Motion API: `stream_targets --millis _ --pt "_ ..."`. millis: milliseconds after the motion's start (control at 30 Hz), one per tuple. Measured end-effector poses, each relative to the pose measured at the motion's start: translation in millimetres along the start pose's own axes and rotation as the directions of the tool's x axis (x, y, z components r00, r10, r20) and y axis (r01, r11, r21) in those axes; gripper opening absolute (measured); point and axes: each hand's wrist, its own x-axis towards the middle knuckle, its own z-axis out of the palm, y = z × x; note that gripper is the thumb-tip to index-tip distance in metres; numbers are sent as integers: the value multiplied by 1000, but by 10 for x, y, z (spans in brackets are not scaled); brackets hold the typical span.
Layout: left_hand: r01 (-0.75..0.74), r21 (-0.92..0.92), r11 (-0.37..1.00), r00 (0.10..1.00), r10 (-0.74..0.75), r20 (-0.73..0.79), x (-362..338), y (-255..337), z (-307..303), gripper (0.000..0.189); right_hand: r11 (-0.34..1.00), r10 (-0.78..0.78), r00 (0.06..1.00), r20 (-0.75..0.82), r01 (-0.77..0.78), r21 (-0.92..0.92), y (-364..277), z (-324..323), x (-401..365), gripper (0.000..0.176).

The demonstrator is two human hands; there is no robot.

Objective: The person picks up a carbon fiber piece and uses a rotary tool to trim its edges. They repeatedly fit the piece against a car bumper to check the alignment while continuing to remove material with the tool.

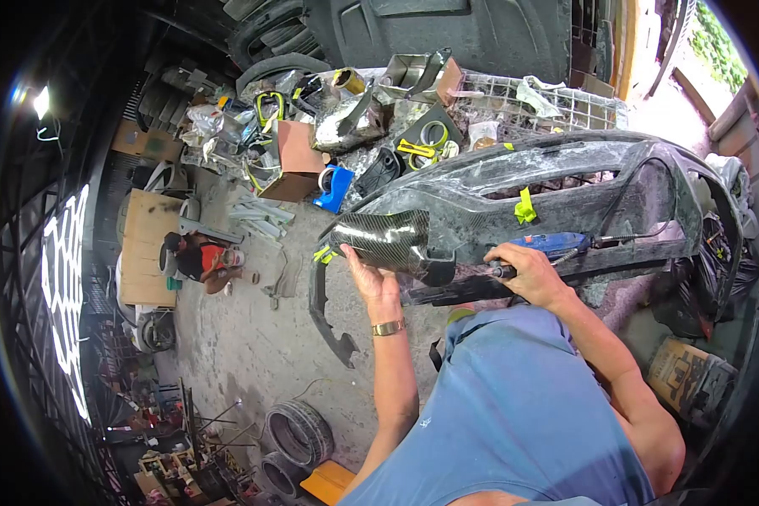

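Observation:
A glossy carbon-fibre part (384, 236) with a curved shell rests against a large dark bumper-like panel (481, 211). My left hand (371, 274) supports the shell from its near side, thumb up against its edge. In my right hand (523, 271) is a black-tipped rotary tool (503, 271), its tip close to the right end of the carbon part. A blue power tool (552, 243) with a cable lies on the panel just beyond that hand. Bits of yellow-green tape (524, 206) stick to the panel.
Behind the panel, a cluttered bench holds a cardboard box (298, 160), a blue tape dispenser (335, 188) and tape rolls (434, 133). Tires (299, 433) lie on the floor. Another person (201, 257) sits at the left. A carton (687, 375) stands at the right.

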Motion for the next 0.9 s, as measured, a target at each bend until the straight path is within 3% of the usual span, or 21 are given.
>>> stream_targets --millis 233,333,600,700,833,900 --pt "39 -59 998 998 -35 59 117 -121 -27 46 996 -42 990 -135 32 -79 -211 117 99 29" --pt "71 -57 996 995 -67 73 64 -119 48 49 988 -137 971 -196 121 -91 -160 245 191 29" --pt "133 -108 985 991 -128 49 110 -38 -59 53 999 -21 971 -238 11 -41 -5 147 263 32" --pt "154 -122 980 988 -152 26 101 -22 -99 56 995 74 994 -86 -80 -63 -73 79 279 29" --pt "121 -103 987 992 -115 60 108 2 -124 52 995 98 995 1 -98 -19 -267 -56 236 30" --pt "114 -104 988 992 -107 66 36 54 -45 49 994 94 987 129 -85 -76 -267 -124 194 29"
